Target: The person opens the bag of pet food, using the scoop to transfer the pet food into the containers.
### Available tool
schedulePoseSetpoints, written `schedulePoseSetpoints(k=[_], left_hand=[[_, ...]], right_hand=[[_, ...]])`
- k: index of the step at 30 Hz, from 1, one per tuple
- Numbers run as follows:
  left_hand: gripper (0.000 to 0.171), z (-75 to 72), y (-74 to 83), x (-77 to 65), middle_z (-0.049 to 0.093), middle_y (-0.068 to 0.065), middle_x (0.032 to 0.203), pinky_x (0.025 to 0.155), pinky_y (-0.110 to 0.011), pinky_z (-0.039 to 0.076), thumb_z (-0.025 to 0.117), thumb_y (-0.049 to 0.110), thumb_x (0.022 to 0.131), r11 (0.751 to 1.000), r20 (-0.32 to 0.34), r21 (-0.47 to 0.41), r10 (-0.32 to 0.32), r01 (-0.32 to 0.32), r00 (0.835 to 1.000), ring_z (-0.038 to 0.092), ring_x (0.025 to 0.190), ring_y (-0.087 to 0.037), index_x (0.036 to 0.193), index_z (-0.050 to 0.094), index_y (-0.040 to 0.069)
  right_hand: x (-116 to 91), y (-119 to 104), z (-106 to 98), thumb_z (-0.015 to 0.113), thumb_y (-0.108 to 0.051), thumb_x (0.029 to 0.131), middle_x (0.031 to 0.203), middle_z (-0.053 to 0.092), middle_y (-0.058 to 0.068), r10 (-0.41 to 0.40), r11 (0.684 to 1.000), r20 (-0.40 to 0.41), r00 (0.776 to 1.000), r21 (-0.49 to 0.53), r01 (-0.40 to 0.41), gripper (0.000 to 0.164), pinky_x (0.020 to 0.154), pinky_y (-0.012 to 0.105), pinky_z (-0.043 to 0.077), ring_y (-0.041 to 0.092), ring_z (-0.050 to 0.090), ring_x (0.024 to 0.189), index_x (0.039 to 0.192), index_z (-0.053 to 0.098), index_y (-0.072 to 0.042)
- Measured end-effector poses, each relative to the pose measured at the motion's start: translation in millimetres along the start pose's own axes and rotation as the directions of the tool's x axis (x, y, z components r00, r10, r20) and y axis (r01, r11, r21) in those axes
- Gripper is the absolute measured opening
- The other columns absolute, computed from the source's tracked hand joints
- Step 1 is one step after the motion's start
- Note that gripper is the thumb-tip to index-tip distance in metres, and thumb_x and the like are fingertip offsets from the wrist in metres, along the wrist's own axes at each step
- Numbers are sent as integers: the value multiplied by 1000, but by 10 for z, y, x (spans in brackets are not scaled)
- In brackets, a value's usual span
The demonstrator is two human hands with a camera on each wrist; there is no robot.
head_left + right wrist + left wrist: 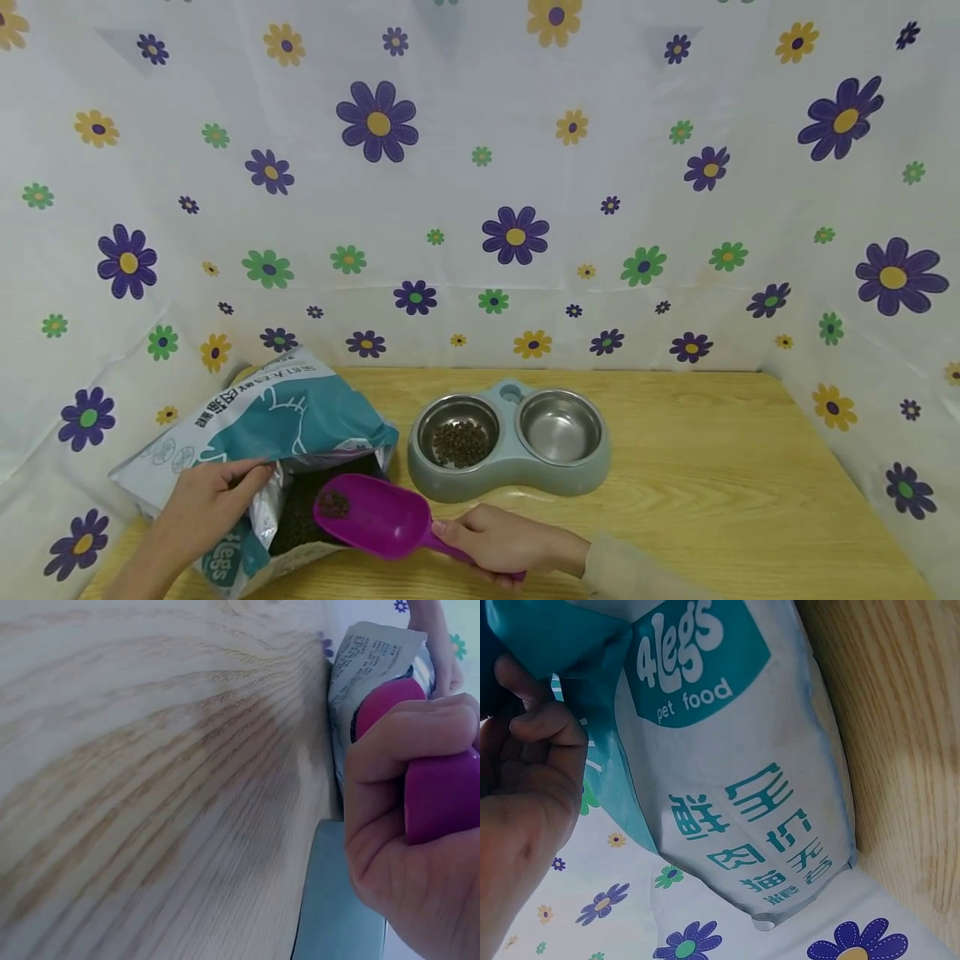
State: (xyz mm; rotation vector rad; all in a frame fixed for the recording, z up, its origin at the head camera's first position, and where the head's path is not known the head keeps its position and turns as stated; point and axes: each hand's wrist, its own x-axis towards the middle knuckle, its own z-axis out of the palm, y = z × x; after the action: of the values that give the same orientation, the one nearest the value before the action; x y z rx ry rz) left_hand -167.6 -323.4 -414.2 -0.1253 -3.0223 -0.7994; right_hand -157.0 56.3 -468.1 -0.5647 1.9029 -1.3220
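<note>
1. Right hand [498, 542]: fingers wrapped round the handle of the magenta scoop [390, 525]. Left hand [206, 504]: thumb and fingers pinch the lip of the pet food bag [300, 421].
2. Scoop blade points left from the right grip, its tip over the bag mouth; head view doesn't settle whether it touches the kibble below.
3. Edges: bag mouth gapes just right of the left grip. Double feeder [517, 479] sits just beyond the right grip, near the bag. Wood tabletop [712, 475] runs on to the right of the grip, up to the flowered cloth [450, 187] at back and sides.
4. Materials: scoop smooth, deep, rounded, small brown kibble pile [332, 503] at its tip. Bag crinkled, teal and white, silvery inside. Feeder pale blue-green, two round steel bowls: left bowl [467, 408] part-filled with brown pellets, right bowl [558, 429] showing bare shiny metal.
5. Left wrist view adds the bag's tall side panel, "4Legs pet food" readable. Right wrist view adds the fingers' wrap on the handle and a fine-print panel on the bag beyond the grip.
</note>
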Motion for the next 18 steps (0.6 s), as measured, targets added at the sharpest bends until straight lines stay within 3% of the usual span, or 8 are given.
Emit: schedulePoseSetpoints(k=[4,8,13,18], left_hand=[[38,19,-3,-1,74,-9,96,51,-24,36,57,26,106,1000,-6,4,5,-5,1000,52,68,-5,125,72,-3],[38,38,7,1,73,-6,85,50,-24,35,57,27,105,1000,-8,-3,9,-9,1000,50,64,-4,125,71,-3],[39,50,8,-4,56,3,65,50,-24,34,56,27,106,1000,-14,6,6,-6,1000,46,57,-4,124,72,-3],[40,37,1,-17,44,4,60,50,-24,34,55,28,106,1000,-12,5,-9,9,1000,45,55,-5,125,71,-4]], right_hand=[[-110,31,-56,43,-54,107,50,45,-5,2,1000,-12,1000,-3,-2,60,32,22,29,6,35,33,75,56,-5],[-262,17,-186,45,-54,106,51,46,-5,27,999,-26,999,-31,-28,60,32,22,29,6,35,33,76,58,-4],[-493,-8,-429,48,-55,105,52,48,-4,67,995,-54,996,-67,-70,58,33,21,32,7,37,36,78,61,-6],[-673,-25,-696,49,-52,105,51,45,-4,77,995,-79,994,-54,-81,53,34,20,32,6,36,35,78,59,-8]])
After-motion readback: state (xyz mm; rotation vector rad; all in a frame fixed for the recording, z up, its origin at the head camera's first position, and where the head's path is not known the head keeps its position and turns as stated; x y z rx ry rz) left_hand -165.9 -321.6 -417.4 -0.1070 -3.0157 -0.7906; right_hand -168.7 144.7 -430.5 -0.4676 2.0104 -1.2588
